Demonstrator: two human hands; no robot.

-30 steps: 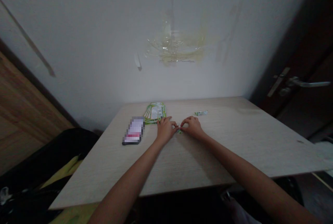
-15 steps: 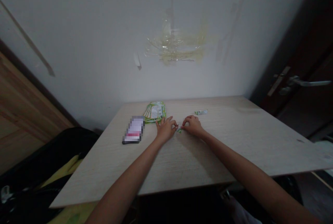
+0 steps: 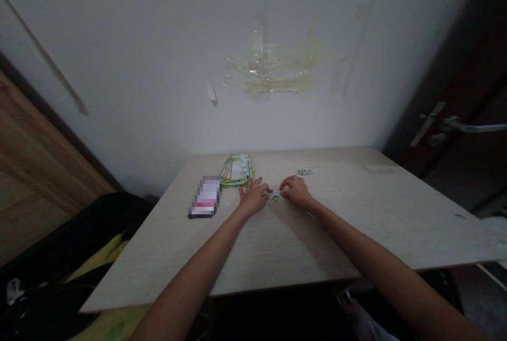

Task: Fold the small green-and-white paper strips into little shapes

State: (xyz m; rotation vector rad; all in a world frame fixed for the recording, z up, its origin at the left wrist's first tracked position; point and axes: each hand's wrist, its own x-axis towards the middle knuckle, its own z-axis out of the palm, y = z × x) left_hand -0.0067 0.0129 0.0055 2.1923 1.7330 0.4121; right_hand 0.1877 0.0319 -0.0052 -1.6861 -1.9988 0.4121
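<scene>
A small green-and-white piece of wrapper (image 3: 274, 198) lies on the table between my two hands. My left hand (image 3: 253, 198) pinches its left edge with thumb and index finger, while the other fingers spread out on the tabletop. The fingers of my right hand (image 3: 296, 191) are curled and closed at the right edge of the piece; their tips partly hide what they grip. Beyond my right hand lies a narrow green-and-white strip of packaging (image 3: 308, 171). Just past my left fingertips is a fanned stack of green-and-white packets (image 3: 238, 167).
A phone (image 3: 206, 197) with a blurred-out screen lies left of my left hand. The pale wooden table (image 3: 356, 198) meets a wall (image 3: 170, 93) with peeling clear tape (image 3: 273, 74). A dark door with a metal handle (image 3: 475, 127) stands to the right.
My right fingertips have shifted slightly to the right, and more of the small wrapper piece shows between the hands. My left hand stays in place.
</scene>
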